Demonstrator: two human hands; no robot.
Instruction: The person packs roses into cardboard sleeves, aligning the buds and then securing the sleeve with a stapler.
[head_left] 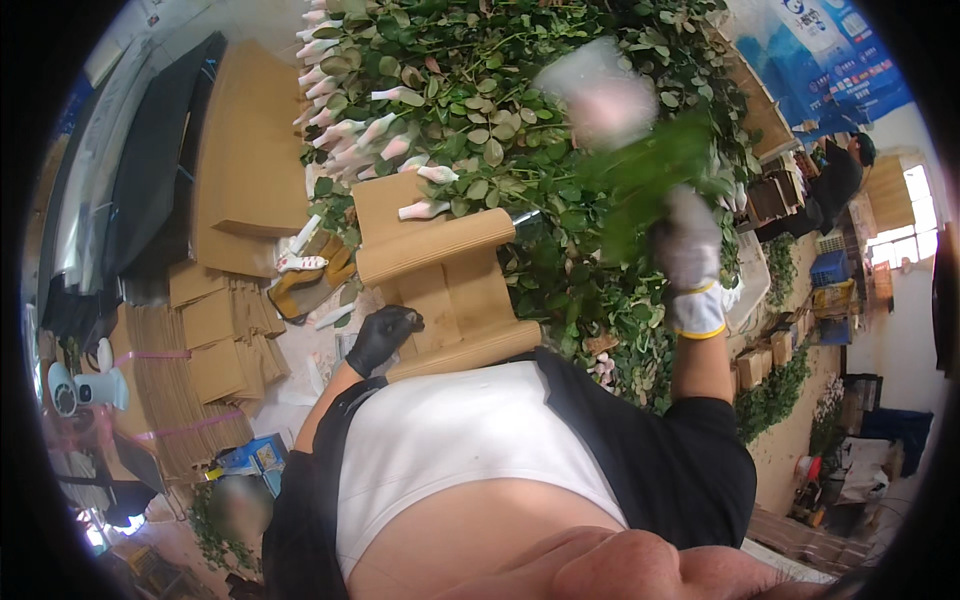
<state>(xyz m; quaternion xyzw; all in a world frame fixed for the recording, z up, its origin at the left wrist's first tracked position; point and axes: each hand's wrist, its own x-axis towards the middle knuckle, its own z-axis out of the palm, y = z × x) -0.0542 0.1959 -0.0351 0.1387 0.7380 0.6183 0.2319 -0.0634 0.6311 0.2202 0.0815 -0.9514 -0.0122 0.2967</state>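
Two hands, both gloved: your right hand (690, 245) grips at least one leafy flower (648, 168), motion-blurred, over the foliage pile (490, 110); exact count unclear. Your left hand (385, 335) has its fingers curled; I cannot tell whether it grips anything. One brown cardboard wrap (450, 295), two curled ends, lies beside it.

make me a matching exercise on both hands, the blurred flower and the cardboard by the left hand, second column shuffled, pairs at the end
1. left hand
2. right hand
3. blurred leafy flower
4. cardboard beside the left hand

A. held in the right hand
B. brown, curled at two ends
C. black-gloved
D. pale-gloved, yellow trim at the wrist

Pairs: 1-C, 2-D, 3-A, 4-B
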